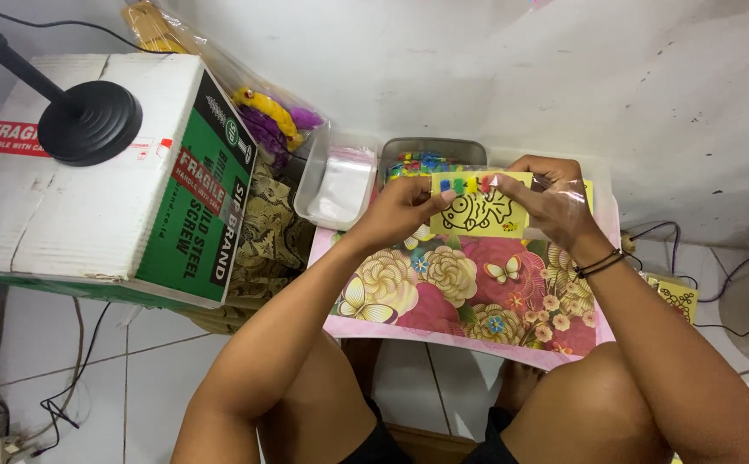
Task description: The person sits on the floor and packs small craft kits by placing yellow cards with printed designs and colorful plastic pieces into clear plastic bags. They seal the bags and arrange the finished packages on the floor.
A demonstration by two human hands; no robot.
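Both hands up at the far edge of the floral table [443,301] — left hand [400,210] and right hand [555,202] pinch one yellow card [482,210] in a clear sleeve. Behind: one grey tray [430,150], one clear tub [336,185]. Left side — one cardboard box [91,172], black round stand [91,120] on it.

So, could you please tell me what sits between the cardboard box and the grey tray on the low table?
In the head view, a clear plastic tub of small bags sits between cardboard box and grey tray.
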